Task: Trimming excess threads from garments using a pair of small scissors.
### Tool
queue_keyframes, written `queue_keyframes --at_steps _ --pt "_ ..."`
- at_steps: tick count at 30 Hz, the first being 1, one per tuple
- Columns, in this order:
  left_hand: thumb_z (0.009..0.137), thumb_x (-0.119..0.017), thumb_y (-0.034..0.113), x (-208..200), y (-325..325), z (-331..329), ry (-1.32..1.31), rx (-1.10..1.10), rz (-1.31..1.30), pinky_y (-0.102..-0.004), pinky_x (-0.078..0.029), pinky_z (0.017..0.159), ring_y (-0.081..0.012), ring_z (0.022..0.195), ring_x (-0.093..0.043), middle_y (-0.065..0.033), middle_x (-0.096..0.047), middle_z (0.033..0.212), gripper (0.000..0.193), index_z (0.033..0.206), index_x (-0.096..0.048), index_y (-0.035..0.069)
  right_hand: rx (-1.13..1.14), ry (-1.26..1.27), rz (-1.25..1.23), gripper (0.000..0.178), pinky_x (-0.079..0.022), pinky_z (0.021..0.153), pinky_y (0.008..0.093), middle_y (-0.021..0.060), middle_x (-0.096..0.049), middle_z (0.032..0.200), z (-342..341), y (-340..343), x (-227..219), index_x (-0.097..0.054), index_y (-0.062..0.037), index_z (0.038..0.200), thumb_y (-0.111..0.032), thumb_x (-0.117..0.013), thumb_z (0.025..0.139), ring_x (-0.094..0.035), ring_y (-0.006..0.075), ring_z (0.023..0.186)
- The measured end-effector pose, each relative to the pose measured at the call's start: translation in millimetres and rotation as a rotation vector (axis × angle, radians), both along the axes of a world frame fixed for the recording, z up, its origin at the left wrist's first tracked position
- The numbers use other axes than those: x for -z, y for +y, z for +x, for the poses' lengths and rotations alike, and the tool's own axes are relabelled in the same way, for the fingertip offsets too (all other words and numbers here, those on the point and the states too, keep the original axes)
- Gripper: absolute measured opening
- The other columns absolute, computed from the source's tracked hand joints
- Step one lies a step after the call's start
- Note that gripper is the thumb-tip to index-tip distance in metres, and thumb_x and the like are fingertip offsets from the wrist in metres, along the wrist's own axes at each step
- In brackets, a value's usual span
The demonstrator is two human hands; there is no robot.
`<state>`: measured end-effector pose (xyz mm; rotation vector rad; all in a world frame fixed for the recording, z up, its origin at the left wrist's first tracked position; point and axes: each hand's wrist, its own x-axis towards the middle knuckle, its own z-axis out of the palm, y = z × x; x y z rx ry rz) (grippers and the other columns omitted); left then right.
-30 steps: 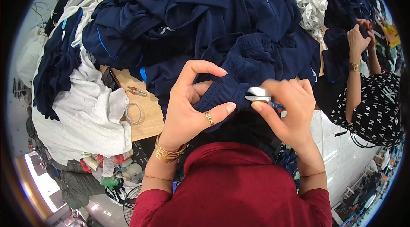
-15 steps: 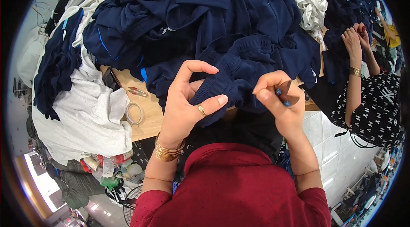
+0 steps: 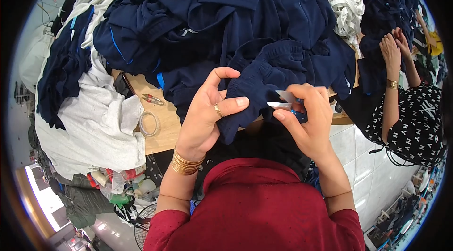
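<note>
A navy garment (image 3: 266,74) with a gathered elastic waistband hangs from my left hand (image 3: 200,119). The thumb and index finger stand apart along its edge, and the other fingers are partly hidden behind the cloth. In my right hand (image 3: 312,116) is a pair of thread snips (image 3: 279,105) with blue handles. Its two pale blades are spread and point left at the garment, near the cloth; I cannot tell whether they touch it.
Navy garments (image 3: 188,10) are heaped across the wooden table (image 3: 163,140). On the left lie light grey cloth (image 3: 101,123), red-handled snips (image 3: 153,99) and a clear tape roll (image 3: 149,123). White strips (image 3: 346,3) are bundled at the back right. A co-worker's hands (image 3: 392,50) handle dark cloth.
The snips in my right hand have turned, so their spread blades now show, pointing left. My left hand has moved slightly, still with the garment.
</note>
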<state>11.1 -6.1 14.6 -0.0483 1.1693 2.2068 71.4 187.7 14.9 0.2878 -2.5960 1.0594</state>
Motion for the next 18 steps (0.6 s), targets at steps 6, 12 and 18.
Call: queue_keyframes --at_steps 6,12,18 --pt "0.083 -0.061 -0.002 0.8 12.5 13.1 -0.141 -0.117 0.056 -0.0240 -0.052 0.074 -0.0127 0.081 -0.063 -0.0076 -0.061 0.090 0.039 0.116 -0.041 0.006 0.092 0.122 -0.118 0.025 -0.042 0.049 0.0276 0.0058 -0.058 0.071 10.3 -13.1 10.2 -0.058 -0.0028 0.089 -0.020 -0.073 0.078 -0.054 0.0179 0.052" --pt "0.084 -0.060 -0.002 -0.5 17.3 17.3 -0.107 -0.148 0.054 -0.0241 -0.052 0.073 -0.0132 0.081 -0.063 -0.0081 -0.061 0.090 0.038 0.116 -0.041 0.007 0.127 0.114 -0.078 0.025 -0.041 0.049 0.0275 0.0057 -0.058 0.071 9.9 -15.5 7.2 -0.058 -0.0027 0.089 -0.019 -0.072 0.078 -0.054 0.0186 0.054" --pt "0.085 -0.059 -0.001 -1.3 20.6 20.1 -0.071 -0.136 0.042 -0.0243 -0.052 0.075 -0.0132 0.083 -0.063 -0.0087 -0.062 0.091 0.038 0.117 -0.040 0.008 0.143 0.160 0.017 0.024 -0.041 0.049 0.0280 0.0048 -0.056 0.070 10.1 -12.2 8.1 -0.059 -0.0042 0.090 -0.021 -0.071 0.079 -0.054 0.0182 0.055"
